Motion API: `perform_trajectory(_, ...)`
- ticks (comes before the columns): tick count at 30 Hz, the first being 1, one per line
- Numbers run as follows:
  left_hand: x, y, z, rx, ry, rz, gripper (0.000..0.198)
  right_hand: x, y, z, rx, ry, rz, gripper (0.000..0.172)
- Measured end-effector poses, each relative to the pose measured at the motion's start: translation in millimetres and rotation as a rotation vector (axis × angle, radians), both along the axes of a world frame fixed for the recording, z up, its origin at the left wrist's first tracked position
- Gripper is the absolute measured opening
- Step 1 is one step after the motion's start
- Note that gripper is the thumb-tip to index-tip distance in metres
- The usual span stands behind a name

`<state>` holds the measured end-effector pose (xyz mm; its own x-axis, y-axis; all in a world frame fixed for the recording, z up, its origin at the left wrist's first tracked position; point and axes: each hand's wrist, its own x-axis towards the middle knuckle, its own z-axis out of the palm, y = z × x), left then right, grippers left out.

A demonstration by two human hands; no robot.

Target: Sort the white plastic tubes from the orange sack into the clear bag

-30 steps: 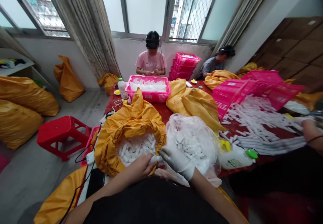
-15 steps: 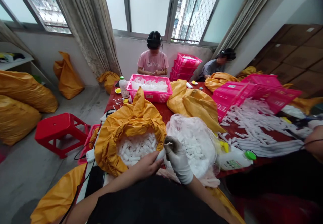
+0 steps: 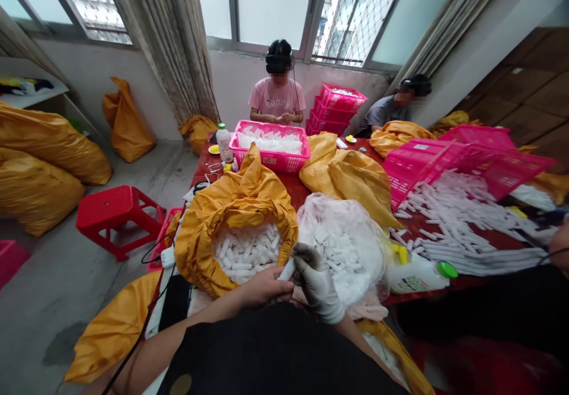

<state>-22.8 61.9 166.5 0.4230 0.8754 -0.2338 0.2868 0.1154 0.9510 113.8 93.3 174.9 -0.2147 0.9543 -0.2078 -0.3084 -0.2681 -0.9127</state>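
Note:
My bare left hand [image 3: 268, 286] is closed around a short white plastic tube [image 3: 287, 270], which tilts up to the right. At the tube's upper end, my right hand [image 3: 319, 285] in a white glove has its fingers curled together; whatever they pinch is hidden. Behind my left hand, an open yellow sack [image 3: 195, 235] is full of similar short white tubes [image 3: 249, 251]. Beyond my right hand, a clear plastic bag [image 3: 317, 208] holds more small white pieces [image 3: 340, 255].
A bottle with a green cap [image 3: 420, 274] lies at right, near tipped pink baskets [image 3: 411, 166] and spilled white tubes [image 3: 462, 217]. Across the red table sits a person [image 3: 276, 95] behind a pink basket [image 3: 271, 162]. A red stool [image 3: 111, 208] stands left; a cable [image 3: 146, 318] crosses my left arm.
The view has shifted, so the scene sits slightly higher and farther right. My gloved fingers have come down closer against the tube's end; my left hand still holds the tube.

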Motion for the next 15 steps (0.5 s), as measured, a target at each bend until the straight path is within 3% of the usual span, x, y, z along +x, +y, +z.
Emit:
perform_trajectory(8, 7.0, 3.3, -7.6, 0.11, 0.18, 0.151, 0.014, 0.1, -7.3, -3.5, 0.099, -0.194, -0.106, 0.03)
perform_trajectory(12, 15.7, -1.1, -22.7, 0.071, 0.144, 0.079, 0.019, -5.6, -22.0, -18.5, 0.169, -0.304, -0.057, 0.027)
perform_trajectory(15, 18.7, -2.2, -29.6, 0.019, 0.144, -0.043, 0.019, -3.9, -29.3, -37.5, 0.124, -0.295, -0.074, 0.027)
